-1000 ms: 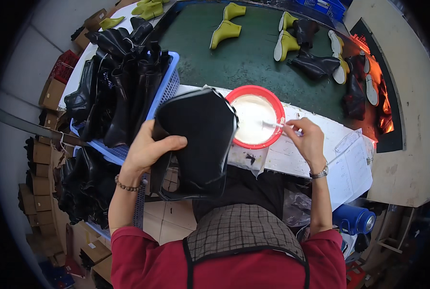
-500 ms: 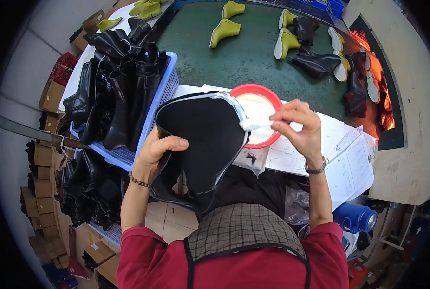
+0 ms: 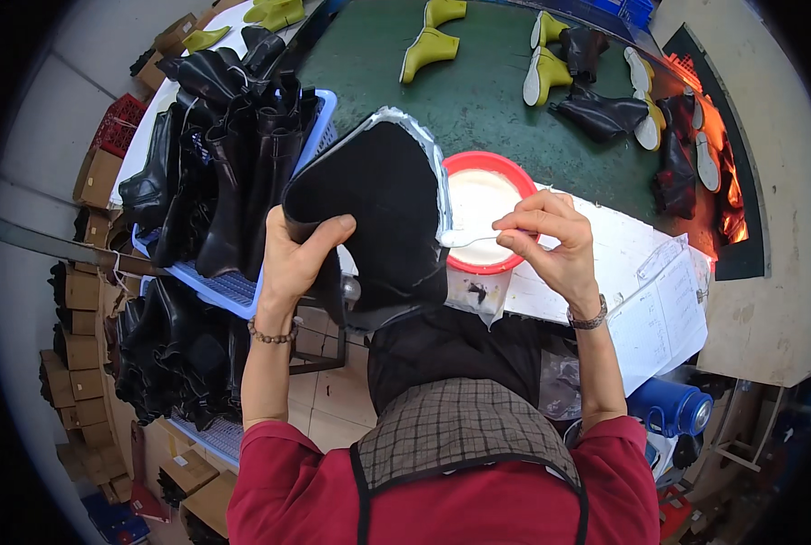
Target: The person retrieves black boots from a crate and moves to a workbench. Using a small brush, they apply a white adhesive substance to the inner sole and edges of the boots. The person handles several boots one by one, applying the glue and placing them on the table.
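My left hand (image 3: 301,254) grips a black boot upper (image 3: 369,209) by its left side, thumb on the inner face. White paste lines its top and right edges. Between the fingertips of my right hand (image 3: 555,245) is a thin white brush (image 3: 478,237); its tip meets the pasted right edge, and its exact shape is hard to make out. Just behind the brush stands a red tub (image 3: 490,162) of creamy white paste.
At the left, a blue basket (image 3: 319,150) overflows with black boots (image 3: 233,182). More black boots (image 3: 174,354) are heaped below. Yellow-green shoe forms (image 3: 428,53) and dark boots (image 3: 601,113) rest on the green belt (image 3: 487,100). Papers (image 3: 660,313) and a blue flask (image 3: 669,407) are at the right.
The upper has turned, its pasted edge swinging upward and its right side drawing left. My right hand and the brush have shifted slightly left, down along that edge.
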### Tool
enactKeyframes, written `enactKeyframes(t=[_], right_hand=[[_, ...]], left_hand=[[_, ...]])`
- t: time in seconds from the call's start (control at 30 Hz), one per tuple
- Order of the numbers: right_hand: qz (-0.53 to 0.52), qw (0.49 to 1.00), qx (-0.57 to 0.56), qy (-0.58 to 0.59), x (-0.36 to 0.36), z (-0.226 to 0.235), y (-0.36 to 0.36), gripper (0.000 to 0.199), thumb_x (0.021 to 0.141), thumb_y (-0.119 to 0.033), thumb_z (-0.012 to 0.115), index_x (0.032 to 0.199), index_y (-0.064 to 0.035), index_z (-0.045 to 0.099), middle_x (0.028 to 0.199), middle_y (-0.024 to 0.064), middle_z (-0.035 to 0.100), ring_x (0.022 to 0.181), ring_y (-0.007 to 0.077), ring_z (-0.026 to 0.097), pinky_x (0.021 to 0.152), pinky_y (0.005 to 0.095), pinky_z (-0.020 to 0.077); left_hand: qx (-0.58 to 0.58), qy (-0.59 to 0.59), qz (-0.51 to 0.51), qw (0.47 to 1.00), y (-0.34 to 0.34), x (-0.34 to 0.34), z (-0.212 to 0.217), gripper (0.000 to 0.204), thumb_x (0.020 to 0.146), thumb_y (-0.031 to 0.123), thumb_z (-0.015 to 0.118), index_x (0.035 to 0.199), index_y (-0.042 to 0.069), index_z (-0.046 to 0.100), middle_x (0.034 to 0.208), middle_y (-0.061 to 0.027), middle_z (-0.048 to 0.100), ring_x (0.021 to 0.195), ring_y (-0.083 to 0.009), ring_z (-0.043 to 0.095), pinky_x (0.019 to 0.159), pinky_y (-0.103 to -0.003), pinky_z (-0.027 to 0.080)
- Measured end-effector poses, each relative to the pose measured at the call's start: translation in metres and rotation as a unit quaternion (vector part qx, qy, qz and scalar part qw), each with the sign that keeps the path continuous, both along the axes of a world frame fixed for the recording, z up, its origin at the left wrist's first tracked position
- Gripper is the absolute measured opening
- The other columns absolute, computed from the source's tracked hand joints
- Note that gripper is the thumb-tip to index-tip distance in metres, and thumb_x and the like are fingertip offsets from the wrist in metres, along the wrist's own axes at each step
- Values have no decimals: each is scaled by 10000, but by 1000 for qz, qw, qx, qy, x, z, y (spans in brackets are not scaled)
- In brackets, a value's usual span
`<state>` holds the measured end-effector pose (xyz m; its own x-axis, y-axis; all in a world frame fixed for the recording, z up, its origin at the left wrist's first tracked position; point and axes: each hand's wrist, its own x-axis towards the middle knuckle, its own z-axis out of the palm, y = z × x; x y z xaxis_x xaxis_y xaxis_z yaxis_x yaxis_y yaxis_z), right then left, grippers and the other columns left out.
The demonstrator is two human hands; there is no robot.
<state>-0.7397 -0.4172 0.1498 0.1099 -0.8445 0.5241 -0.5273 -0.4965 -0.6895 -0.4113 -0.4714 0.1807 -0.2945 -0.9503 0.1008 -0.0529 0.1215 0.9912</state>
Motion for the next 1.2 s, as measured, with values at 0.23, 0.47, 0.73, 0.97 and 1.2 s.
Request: enactKeyframes(t=[0.23, 0.47, 0.73, 0.97, 1.2], right_hand=[[-178, 962, 145, 148, -26, -20, 3, 133, 857, -178, 733, 950, -97, 781, 802, 56, 660, 695, 220, 657, 631, 340, 498], [-210, 937, 128, 247, -30, -37, 14, 114, 843, -198, 724, 886, -99, 760, 808, 43, 652, 723, 262, 673, 628, 385, 506], [-223, 952, 167, 125, -39, -47, 28, 153, 842, -187, 765, 933, -64, 766, 809, 105, 679, 688, 255, 665, 623, 361, 497], [-227, 961, 149, 56, -40, -60, 35, 145, 859, -147, 766, 933, -23, 761, 795, 95, 680, 671, 198, 638, 614, 304, 482], [-48, 984, 135, -107, 15, -27, 24, 121, 836, -73, 786, 948, -27, 776, 796, 48, 683, 679, 102, 591, 596, 254, 449]], left_hand=[[-120, -118, 55, 984, -14, -26, -31, 449, 855, 22, 728, 1277, -64, 601, 1129, -115, 700, 1017, -171, 661, 901, -292, 522], [-185, -386, 35, 903, -11, 15, -108, 1108, 624, 421, 922, 1518, 72, 368, 1436, -188, 513, 1346, -344, 466, 1112, -497, 333], [-197, -479, 41, 854, 21, 17, -121, 1096, 616, 65, 859, 1561, 91, 305, 1523, -195, 389, 1382, -404, 367, 1100, -510, 363], [-258, -336, 135, 896, 32, 15, -105, 773, 673, -163, 627, 1414, 24, 513, 1389, -195, 552, 1310, -390, 510, 1120, -433, 389], [-309, -260, 94, 910, 45, -20, -63, 736, 668, -125, 616, 1389, -1, 538, 1426, -227, 514, 1281, -412, 511, 1097, -454, 390]])
